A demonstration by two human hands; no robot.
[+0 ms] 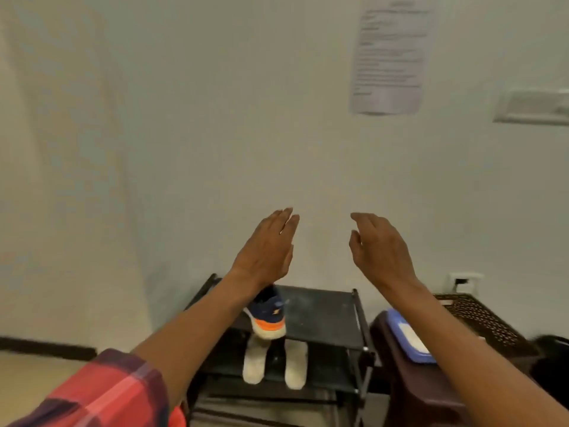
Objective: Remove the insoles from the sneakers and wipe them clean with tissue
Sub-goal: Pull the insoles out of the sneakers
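A navy sneaker with an orange and white sole stands on the top shelf of a black shoe rack, partly hidden behind my left forearm. Two pale insoles lie side by side on the shelf below it. My left hand is raised in front of the wall with straight fingers, holding nothing. My right hand is raised beside it, fingers relaxed and empty. A blue tissue pack lies on a brown stool at the right.
The brown stool stands right of the rack. Behind it is a dark perforated crate. A printed sheet hangs on the wall, with a switch plate and a low socket to the right.
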